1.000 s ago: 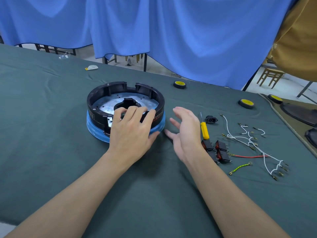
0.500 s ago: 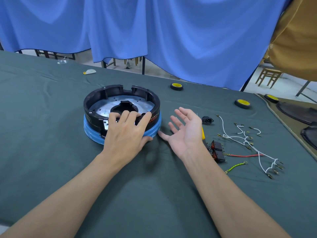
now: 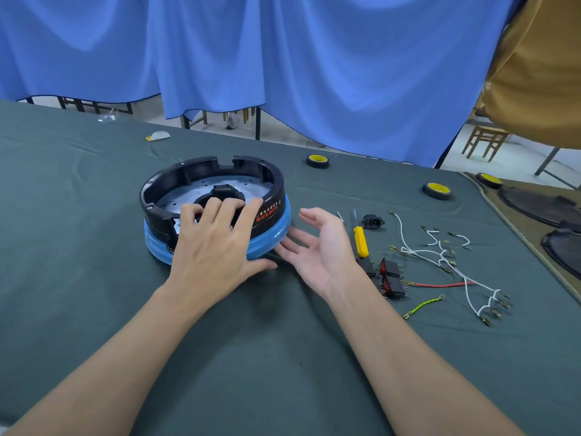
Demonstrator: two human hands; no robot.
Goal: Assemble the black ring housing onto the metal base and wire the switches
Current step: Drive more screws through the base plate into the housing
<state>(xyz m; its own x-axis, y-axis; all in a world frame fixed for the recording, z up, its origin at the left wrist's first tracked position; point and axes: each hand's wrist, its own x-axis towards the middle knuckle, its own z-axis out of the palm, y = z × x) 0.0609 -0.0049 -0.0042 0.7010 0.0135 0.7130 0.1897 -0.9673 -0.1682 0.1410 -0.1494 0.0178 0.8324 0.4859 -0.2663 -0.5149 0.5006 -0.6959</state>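
Note:
The black ring housing (image 3: pixel 176 176) sits on a silver metal base (image 3: pixel 201 191) with a blue lower rim (image 3: pixel 273 229), left of centre on the green cloth. My left hand (image 3: pixel 217 243) grips the housing's near wall, fingers hooked over its edge. My right hand (image 3: pixel 317 247) lies palm up, fingers spread, fingertips touching the blue rim's right side and holding nothing. To its right lie black rocker switches (image 3: pixel 391 275), a yellow-handled screwdriver (image 3: pixel 361 239), a black power socket (image 3: pixel 372 221), and white wires (image 3: pixel 440 256), a red wire (image 3: pixel 440 284) and a green-yellow wire (image 3: pixel 423 306).
Two rolls of yellow-centred tape (image 3: pixel 317 160) (image 3: pixel 437 190) lie at the back of the table, a third (image 3: pixel 489 180) on the brown mat with dark round parts (image 3: pixel 534 202) at the right. A small white scrap (image 3: pixel 158 135) sits far left. Blue curtains hang behind.
My right hand has turned palm up and slid left until its fingertips touch the blue rim. My left hand has kept its hold on the housing wall.

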